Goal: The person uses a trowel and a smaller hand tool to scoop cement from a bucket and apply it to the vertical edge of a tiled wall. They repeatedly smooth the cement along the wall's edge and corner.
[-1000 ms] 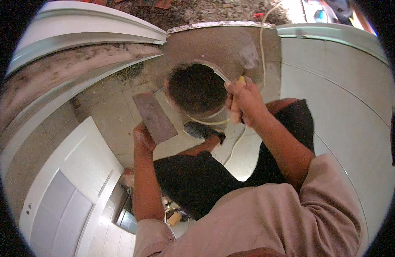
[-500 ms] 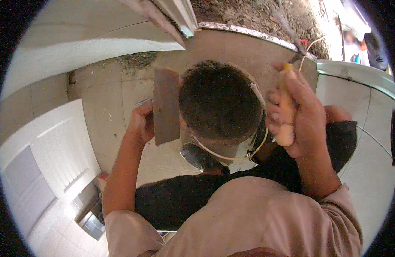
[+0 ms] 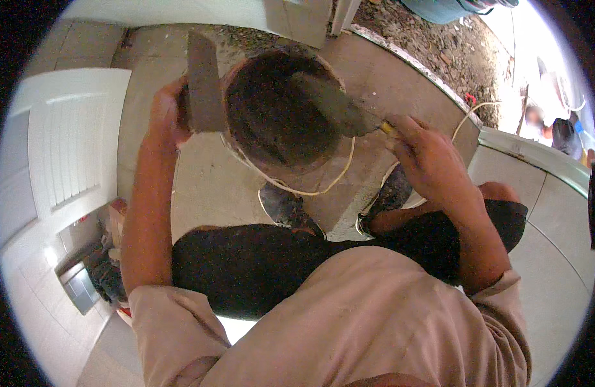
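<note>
Grey mortar clung to the pointed trowel (image 3: 333, 103), clamped in right-hand fingers (image 3: 410, 132) above the bucket (image 3: 281, 109). Left-hand fingers (image 3: 165, 116) closed round the flat float (image 3: 204, 84) at the bucket's rim. Risked dropping mortar onto the shoes (image 3: 284, 209) if tilted. Counted: one trowel, one float, one bucket, two shoes.

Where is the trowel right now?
In the head view the trowel is in the right hand, its blade reaching left over the mouth of the round bucket, across from the flat board in the left hand.
</note>
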A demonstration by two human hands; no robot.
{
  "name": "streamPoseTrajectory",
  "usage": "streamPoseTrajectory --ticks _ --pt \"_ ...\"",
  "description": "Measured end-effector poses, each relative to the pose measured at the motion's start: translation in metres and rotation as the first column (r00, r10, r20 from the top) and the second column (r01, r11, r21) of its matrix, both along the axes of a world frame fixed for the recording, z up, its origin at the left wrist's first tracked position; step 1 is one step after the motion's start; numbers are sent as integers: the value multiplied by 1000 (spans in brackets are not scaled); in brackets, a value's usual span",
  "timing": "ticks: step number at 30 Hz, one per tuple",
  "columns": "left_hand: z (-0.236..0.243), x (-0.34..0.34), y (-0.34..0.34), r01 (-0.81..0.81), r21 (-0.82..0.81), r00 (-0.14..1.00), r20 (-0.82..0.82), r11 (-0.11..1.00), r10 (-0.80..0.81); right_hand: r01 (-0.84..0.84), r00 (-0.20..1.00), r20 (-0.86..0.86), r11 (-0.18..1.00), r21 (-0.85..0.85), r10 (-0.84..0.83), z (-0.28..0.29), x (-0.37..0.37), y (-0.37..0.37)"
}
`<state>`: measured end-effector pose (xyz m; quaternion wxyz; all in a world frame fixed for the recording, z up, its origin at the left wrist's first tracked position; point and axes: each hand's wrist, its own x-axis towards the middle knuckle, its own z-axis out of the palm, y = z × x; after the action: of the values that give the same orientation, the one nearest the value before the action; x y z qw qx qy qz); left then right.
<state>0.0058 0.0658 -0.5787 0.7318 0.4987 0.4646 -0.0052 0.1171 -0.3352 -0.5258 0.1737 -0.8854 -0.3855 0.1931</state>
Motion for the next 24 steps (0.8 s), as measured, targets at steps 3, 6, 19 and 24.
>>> streamPoseTrajectory --ticks 3,6,19,24 --pt "-5 4 4 5 18 999 45 1000 -6 -235 958 108 942 -239 266 -11 11 39" --pt "-7 14 -18 8 -28 990 142 1000 -4 -312 943 37 918 -245 330 -39 23 69" --pt "-15 22 -44 -134 -136 931 322 982 172 -446 893 -227 837 -318 389 -52 -25 74" --pt "-13 21 -48 -153 -158 927 318 976 197 -354 921 -259 902 -248 291 -62 -45 80"
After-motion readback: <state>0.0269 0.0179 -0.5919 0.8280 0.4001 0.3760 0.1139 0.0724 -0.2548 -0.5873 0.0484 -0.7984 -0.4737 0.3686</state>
